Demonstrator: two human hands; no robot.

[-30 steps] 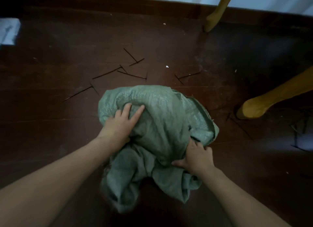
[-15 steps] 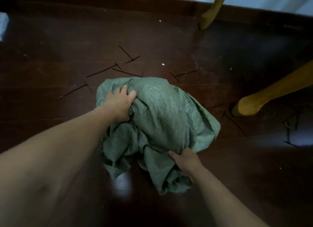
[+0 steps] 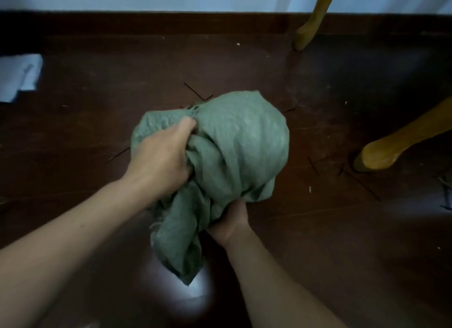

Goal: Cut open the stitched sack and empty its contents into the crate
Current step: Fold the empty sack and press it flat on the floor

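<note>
A crumpled green woven sack (image 3: 239,141) is bunched into a ball above the dark wooden floor. My left hand (image 3: 161,159) grips its upper left side, fingers buried in a fold. Under the lower right of the bundle, my right hand (image 3: 227,225) clutches the cloth from below, mostly hidden by it. A loose tail of the sack (image 3: 178,249) hangs down between my arms. No crate and no cutting tool are in view.
Two yellow wooden furniture legs stand at the back (image 3: 310,24) and at the right (image 3: 391,149). A pale blue cloth (image 3: 19,78) lies at the far left. Several thin dark sticks (image 3: 195,92) lie scattered on the floor around the sack. A skirting board runs along the wall.
The sack has been gathered from a spread heap into a tighter ball and lifted. My left hand went from flat on top to gripping a fold; my right hand moved underneath.
</note>
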